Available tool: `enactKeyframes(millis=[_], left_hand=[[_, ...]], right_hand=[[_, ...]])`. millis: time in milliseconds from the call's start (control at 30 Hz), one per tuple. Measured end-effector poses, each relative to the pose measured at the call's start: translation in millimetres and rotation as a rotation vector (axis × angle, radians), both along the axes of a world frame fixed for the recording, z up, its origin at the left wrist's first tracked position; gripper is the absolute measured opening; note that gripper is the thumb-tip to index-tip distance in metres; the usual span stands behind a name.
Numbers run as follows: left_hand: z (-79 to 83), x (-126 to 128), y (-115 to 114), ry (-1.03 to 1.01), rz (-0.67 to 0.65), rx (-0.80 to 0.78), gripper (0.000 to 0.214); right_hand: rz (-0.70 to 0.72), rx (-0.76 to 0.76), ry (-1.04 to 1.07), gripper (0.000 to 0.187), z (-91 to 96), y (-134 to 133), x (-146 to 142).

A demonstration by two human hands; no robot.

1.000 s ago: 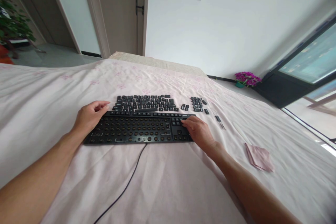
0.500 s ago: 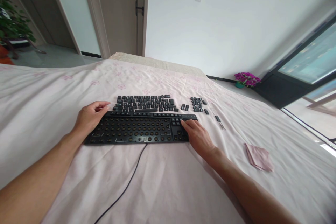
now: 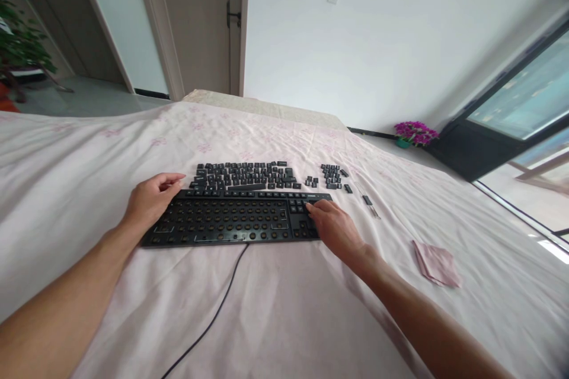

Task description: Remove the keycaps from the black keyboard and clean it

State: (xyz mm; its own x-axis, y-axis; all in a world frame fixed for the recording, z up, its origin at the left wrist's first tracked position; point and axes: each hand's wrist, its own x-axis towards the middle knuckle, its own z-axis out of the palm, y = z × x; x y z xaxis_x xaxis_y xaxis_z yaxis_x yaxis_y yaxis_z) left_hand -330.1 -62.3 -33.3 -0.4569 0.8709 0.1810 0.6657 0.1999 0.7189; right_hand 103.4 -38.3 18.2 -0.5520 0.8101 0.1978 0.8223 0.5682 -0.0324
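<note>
The black keyboard lies mid-frame, its long axis running left to right, with the right hand bunched over its right-end key cluster and the left hand at its upper-left corner, fingers narrow, any grip unclear.

Rested left hand at black keyboard, right hand atop.
Had loose keycaps just beyond — on pale cloth.
</note>
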Motion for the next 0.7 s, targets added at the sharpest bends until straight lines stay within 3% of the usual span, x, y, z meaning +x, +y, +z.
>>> enactKeyframes(millis=[200, 467, 700], left_hand=[[3.8, 2.4, -1.1, 0.011, 0.001, 0.005, 0.041], [3.5, 4.6, -1.1, 0.001, 0.015, 0.023, 0.039], [2.5, 3.0, -1.0, 0.002, 0.020, 0.014, 0.041]], right_hand=[[0.004, 0.026, 0.085, 0.030, -0.3, 8.7, 0.3], [0.079, 0.048, 0.244, 0.030, -15.1, 14.5, 12.7], [0.096, 0.095, 0.102, 0.034, -12.7, 9.1, 11.9]])
